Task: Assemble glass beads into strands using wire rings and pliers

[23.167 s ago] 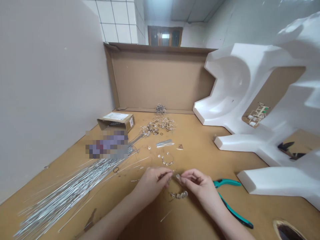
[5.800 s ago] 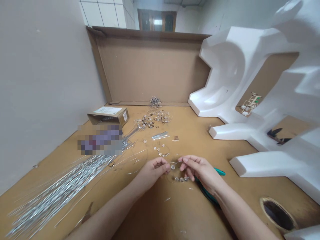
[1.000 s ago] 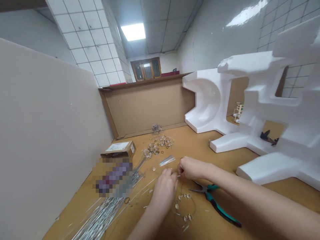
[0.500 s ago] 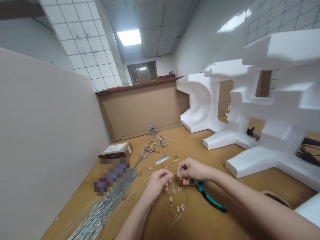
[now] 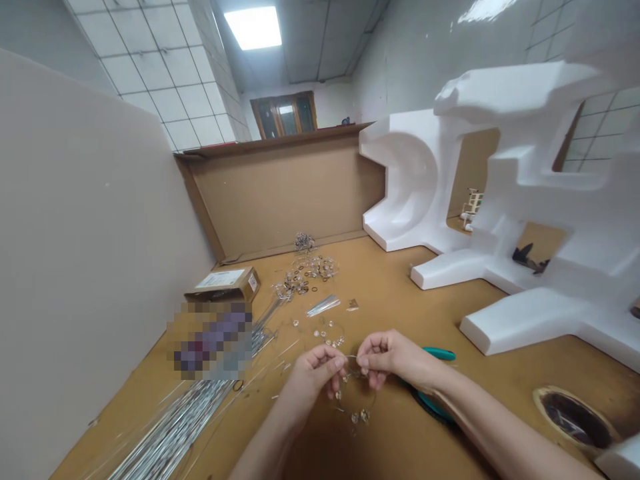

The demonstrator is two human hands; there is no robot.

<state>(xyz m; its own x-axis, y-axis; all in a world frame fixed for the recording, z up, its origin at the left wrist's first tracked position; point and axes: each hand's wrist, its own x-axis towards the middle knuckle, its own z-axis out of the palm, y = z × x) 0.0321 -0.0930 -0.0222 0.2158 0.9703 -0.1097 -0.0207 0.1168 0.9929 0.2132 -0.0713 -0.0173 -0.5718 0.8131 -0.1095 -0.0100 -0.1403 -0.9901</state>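
My left hand (image 5: 323, 372) and my right hand (image 5: 384, 359) are close together above the brown surface, thumb and fingers pinched. A short stretch of thin wire (image 5: 352, 357) spans the gap between their fingertips. Below hangs or lies a wire loop with clear beads (image 5: 365, 416); whether it joins the pinched wire I cannot tell. Pliers with green handles (image 5: 440, 353) rest partly hidden beneath my right wrist. Just beyond my fingers, several small clear beads (image 5: 330, 335) are scattered on the surface.
Left of my hands lies a bundle of metal wires (image 5: 173, 421). Behind it are a small cardboard box (image 5: 230, 283) and a blurred-out purple item (image 5: 213, 340). A pile of beaded wire pieces (image 5: 310, 268) sits farther back. White foam packing (image 5: 407, 170) stands on the right. The surface has a hole (image 5: 575, 417).
Both hands have shifted slightly, still pinching the wire. The pliers are now more covered by my right forearm. The camera view has tilted down a little.
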